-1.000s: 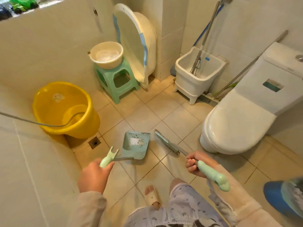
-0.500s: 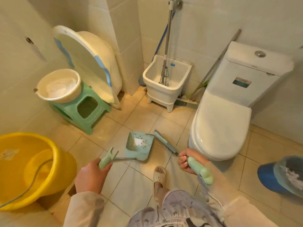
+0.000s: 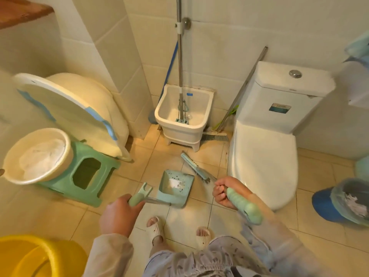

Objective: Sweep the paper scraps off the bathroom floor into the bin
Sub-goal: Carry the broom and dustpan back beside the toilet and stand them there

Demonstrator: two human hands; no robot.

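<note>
Your left hand grips the dustpan by its handle, paper scraps lying inside. Your right hand grips the brush just beside it. You've swung right over the last second, so the bin now shows at the right edge, and tipping looks next.

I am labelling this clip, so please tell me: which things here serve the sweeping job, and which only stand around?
For the job: dustpan, paper scraps in it, broom, blue bin.
Only around: toilet, green stool, yellow bucket, mop sink, basin.
</note>
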